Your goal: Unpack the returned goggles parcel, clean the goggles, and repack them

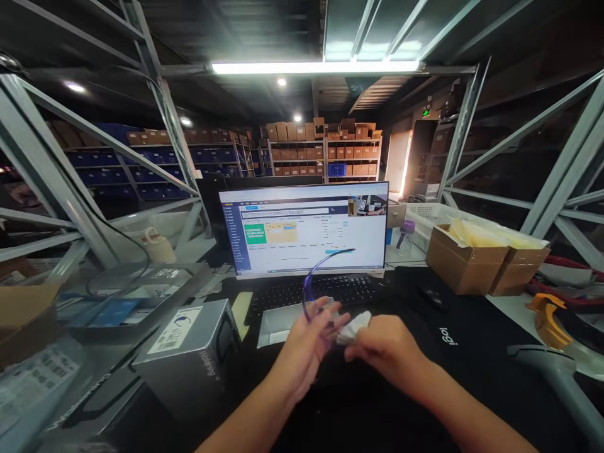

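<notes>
My left hand [309,343], its fingers partly spread, holds a thin curved purple band [309,283] that arches up in front of the monitor. Close by on the right, my right hand [384,343] is closed on a crumpled white wad [353,327]; whether it is cloth, paper or plastic film I cannot tell. The wad reaches toward the fingertips of the left hand. Behind my hands lies an open shallow grey-white box [274,327], partly hidden by the left hand. To the left stands a grey carton [189,352] with a white label on top.
A lit monitor [302,236] stands behind a black keyboard [278,296]. On the right are a mouse [431,297], two open cardboard boxes [465,267] and a grey handheld scanner [542,362]. More boxes and a grey tray [165,302] stand left.
</notes>
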Available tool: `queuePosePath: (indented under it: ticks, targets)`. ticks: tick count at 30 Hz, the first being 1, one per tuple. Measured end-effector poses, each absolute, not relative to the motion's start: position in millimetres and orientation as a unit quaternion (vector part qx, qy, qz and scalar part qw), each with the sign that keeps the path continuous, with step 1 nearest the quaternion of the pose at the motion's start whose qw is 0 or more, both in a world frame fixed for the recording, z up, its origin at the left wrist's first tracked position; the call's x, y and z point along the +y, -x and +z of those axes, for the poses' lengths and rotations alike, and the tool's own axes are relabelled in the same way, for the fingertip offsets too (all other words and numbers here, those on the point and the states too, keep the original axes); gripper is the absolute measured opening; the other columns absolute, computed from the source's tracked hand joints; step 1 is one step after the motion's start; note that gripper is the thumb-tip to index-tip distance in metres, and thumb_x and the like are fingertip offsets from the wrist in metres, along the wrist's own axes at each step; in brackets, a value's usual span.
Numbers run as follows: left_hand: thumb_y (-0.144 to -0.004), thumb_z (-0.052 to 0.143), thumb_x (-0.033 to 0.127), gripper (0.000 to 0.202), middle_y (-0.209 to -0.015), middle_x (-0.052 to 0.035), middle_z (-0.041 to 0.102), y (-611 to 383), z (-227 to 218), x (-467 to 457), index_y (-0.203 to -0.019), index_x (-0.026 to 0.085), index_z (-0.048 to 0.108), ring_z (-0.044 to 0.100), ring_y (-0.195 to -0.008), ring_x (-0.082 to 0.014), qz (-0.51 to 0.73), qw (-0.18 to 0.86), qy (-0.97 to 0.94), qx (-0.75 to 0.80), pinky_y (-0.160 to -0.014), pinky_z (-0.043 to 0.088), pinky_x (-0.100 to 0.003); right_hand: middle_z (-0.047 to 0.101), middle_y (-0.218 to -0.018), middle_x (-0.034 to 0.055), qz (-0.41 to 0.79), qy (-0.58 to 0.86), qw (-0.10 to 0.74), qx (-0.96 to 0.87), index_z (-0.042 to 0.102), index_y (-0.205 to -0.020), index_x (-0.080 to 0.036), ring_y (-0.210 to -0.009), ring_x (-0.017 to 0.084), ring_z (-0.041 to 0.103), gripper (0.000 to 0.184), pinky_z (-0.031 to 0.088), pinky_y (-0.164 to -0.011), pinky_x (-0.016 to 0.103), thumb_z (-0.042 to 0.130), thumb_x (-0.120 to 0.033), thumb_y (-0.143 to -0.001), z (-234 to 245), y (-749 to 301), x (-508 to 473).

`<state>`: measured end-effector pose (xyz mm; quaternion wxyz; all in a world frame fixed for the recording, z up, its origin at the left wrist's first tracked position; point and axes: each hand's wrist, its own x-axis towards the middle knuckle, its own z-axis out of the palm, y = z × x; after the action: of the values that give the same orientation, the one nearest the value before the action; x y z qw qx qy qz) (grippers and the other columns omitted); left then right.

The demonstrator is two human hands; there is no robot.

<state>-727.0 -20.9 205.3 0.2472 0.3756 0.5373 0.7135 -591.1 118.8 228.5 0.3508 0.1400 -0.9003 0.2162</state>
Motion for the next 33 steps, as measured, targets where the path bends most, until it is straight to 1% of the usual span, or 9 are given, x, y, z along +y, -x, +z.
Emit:
queuePosePath:
  ticks: [3,6,10,12,15,20,23,27,33]
  targets:
    - [-0.09,0.065,0.03,0.038,-0.127,-0.019,0.067,712.9,215.3,-19.8,-0.121,0.018,0.047,0.067,-0.117,-0.0289,0.782,0.276,-0.279,0.485,-0.101,0.055,-0.046,0.066,-0.06,-0.0018,0.191,-0.175,0.326,-0.909,0.059,-0.066,-0.02,-0.054,0.013,0.059,0.024,0.034,-0.055,0.025,0.062,-0.012,-0.088,222.9,593.5,112.1]
    - [-0.079,0.075,0.027,0.048,-0.128,-0.0176,0.066,708.2,222.5,-19.6,-0.118,0.018,0.048,0.066,-0.118,-0.0289,0.805,0.225,-0.258,0.485,-0.106,0.05,-0.046,0.059,-0.057,-0.0039,0.366,-0.067,0.298,-0.879,0.046,-0.058,-0.018,-0.052,0.01,0.05,0.035,0.031,-0.052,0.022,0.068,-0.018,-0.085,227.1,594.2,125.7]
    - [-0.072,0.076,0.021,0.054,-0.136,-0.0161,0.062,708.2,219.3,-17.1,-0.119,0.02,0.05,0.06,-0.126,-0.0281,0.794,0.159,-0.29,0.509,-0.109,0.047,-0.044,0.042,-0.057,-0.0064,0.642,0.093,0.416,-0.637,0.039,-0.068,-0.022,-0.052,0.01,0.038,0.05,0.032,-0.049,0.021,0.078,-0.052,-0.078,240.4,599.1,136.3]
    - [-0.072,0.074,0.018,0.056,-0.139,-0.0143,0.06,706.0,215.6,-15.6,-0.122,0.022,0.05,0.058,-0.129,-0.0266,0.788,0.164,-0.299,0.512,-0.111,0.045,-0.043,0.044,-0.062,-0.0056,0.739,0.06,0.392,-0.545,0.042,-0.075,-0.022,-0.057,0.011,0.04,0.053,0.036,-0.052,0.022,0.078,-0.062,-0.076,242.4,603.0,123.4]
    - [-0.071,0.069,0.012,0.057,-0.135,-0.011,0.063,701.7,213.2,-15.2,-0.124,0.023,0.051,0.06,-0.126,-0.0244,0.774,0.169,-0.305,0.528,-0.11,0.046,-0.041,0.047,-0.07,-0.0043,0.804,0.015,0.311,-0.506,0.046,-0.081,-0.022,-0.062,0.01,0.043,0.047,0.038,-0.056,0.02,0.075,-0.058,-0.082,237.9,607.1,93.0]
    - [-0.069,0.064,0.005,0.06,-0.135,-0.0076,0.063,702.7,215.9,-18.2,-0.125,0.024,0.052,0.06,-0.126,-0.0218,0.766,0.156,-0.314,0.539,-0.112,0.045,-0.039,0.056,-0.082,-0.0033,0.805,0.005,0.258,-0.533,0.05,-0.098,-0.024,-0.075,0.01,0.054,0.032,0.045,-0.071,0.021,0.076,-0.04,-0.086,235.3,604.2,86.6]
    - [-0.072,0.064,0.005,0.058,-0.14,-0.0087,0.06,705.3,217.5,-20.3,-0.126,0.024,0.051,0.057,-0.131,-0.0209,0.771,0.157,-0.314,0.531,-0.115,0.042,-0.039,0.056,-0.079,-0.005,0.742,0.04,0.321,-0.587,0.05,-0.102,-0.026,-0.075,0.011,0.057,0.037,0.047,-0.074,0.021,0.078,-0.041,-0.084,240.7,598.9,111.7]
    - [-0.073,0.062,0.003,0.057,-0.14,-0.0082,0.059,706.0,219.7,-22.9,-0.125,0.025,0.053,0.055,-0.133,-0.0208,0.762,0.155,-0.326,0.538,-0.116,0.041,-0.04,0.058,-0.078,-0.0046,0.607,0.087,0.395,-0.684,0.049,-0.117,-0.027,-0.076,0.012,0.059,0.038,0.049,-0.078,0.024,0.069,-0.046,-0.091,244.9,590.4,126.4]
    - [-0.071,0.057,-0.005,0.066,-0.137,-0.0037,0.061,704.3,222.0,-25.7,-0.128,0.028,0.053,0.057,-0.129,-0.0192,0.732,0.136,-0.354,0.565,-0.113,0.044,-0.039,0.065,-0.074,-0.0006,0.618,0.069,0.308,-0.72,0.052,-0.109,-0.022,-0.07,0.014,0.062,0.032,0.051,-0.068,0.024,0.067,-0.044,-0.092,245.7,587.1,83.9]
